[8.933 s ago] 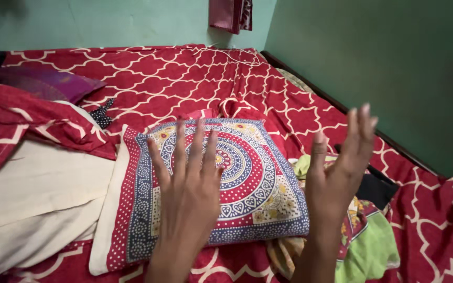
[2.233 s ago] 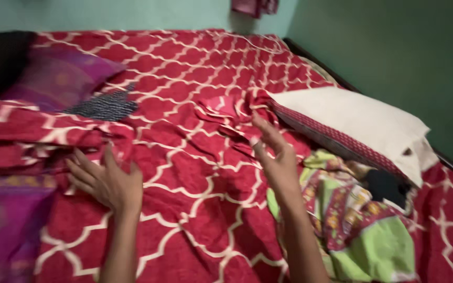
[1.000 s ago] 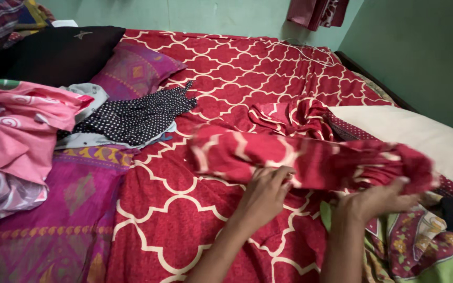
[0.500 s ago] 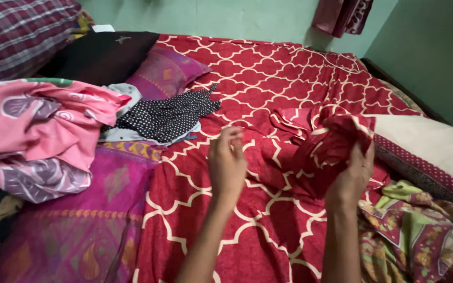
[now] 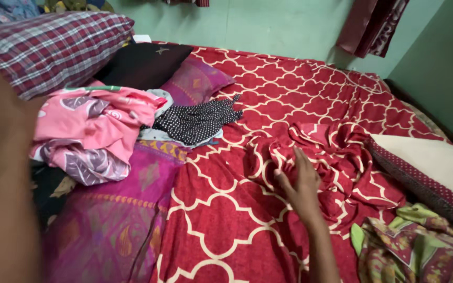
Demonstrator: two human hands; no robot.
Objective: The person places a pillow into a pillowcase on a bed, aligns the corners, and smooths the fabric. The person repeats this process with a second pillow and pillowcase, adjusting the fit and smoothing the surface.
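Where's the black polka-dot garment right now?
In the head view, the black polka-dot garment lies left of centre on the red patterned bedsheet, between the pink clothes pile and the right hand, just below the purple pillow.

**No packaging, labels, signs or screens**

Only cloth and bedding show on the bed and against the plain green walls. Nothing here is a package, a label, a sign or a screen.

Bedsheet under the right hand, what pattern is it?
The bedsheet is red with a white lattice pattern, seen in the head view.
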